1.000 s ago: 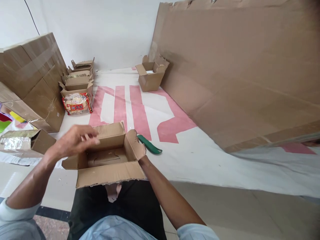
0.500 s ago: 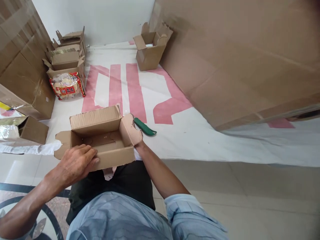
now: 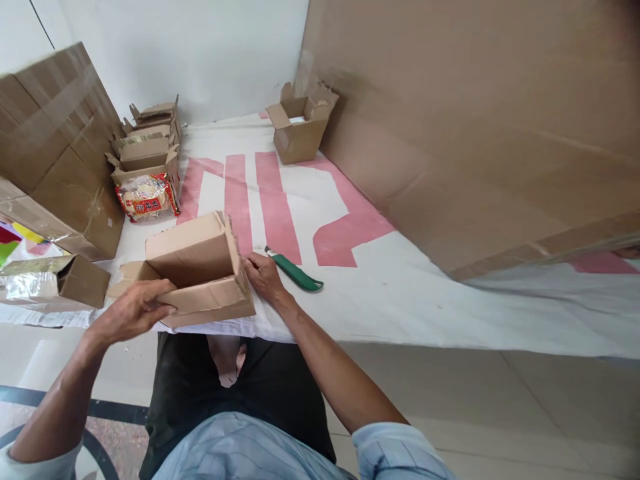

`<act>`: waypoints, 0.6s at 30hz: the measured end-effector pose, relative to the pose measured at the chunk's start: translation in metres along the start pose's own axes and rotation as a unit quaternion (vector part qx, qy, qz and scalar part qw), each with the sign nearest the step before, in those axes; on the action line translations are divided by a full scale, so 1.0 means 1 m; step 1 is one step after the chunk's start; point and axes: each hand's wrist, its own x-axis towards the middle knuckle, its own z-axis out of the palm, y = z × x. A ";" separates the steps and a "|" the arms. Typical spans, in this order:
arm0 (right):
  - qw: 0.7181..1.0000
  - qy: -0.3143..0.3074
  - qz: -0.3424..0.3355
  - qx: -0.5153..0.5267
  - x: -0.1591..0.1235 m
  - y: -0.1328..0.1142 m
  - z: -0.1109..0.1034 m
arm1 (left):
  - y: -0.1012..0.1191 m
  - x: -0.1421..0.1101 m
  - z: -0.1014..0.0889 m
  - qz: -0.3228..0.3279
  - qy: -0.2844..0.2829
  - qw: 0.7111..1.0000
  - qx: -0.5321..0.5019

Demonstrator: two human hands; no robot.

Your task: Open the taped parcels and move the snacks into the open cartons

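A small open cardboard box (image 3: 205, 313) rests near the table's front edge, its far flap standing up. My left hand (image 3: 137, 308) grips the near flap at its left corner, thumb and fingers on either side of the cardboard. At the box's right end, my right hand (image 3: 265, 275) has its bent fingers against the end wall and flap; the fingertips are partly hidden. Just right of that hand lies a green-handled knife (image 3: 295, 271) on the cloth. The box's left end flap (image 3: 131, 272) sticks outward.
Several open small boxes (image 3: 145, 155) line up at the back left, with a red snack packet (image 3: 149, 198) before them. Another box (image 3: 83, 283) lies at the left edge. Large cartons (image 3: 65, 153) flank the left; a huge one (image 3: 450, 127) covers the right. One open box (image 3: 303, 133) stands behind.
The right end flap has swung up from its outward position, and my right hand now shows beside it. My left hand has shifted left along the near flap. The view has tilted up slightly.
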 end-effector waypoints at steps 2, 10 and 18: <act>1.000 0.007 -0.007 0.005 0.001 -0.001 0.000 | -0.015 0.003 -0.017 -0.021 0.005 0.997 -0.073; 1.000 0.015 -0.005 0.006 0.003 -0.003 0.000 | -0.042 -0.007 -0.028 -0.069 0.073 0.979 -0.179; 1.000 0.017 0.008 0.005 0.005 -0.007 -0.001 | -0.040 -0.011 -0.026 -0.047 0.083 0.987 -0.129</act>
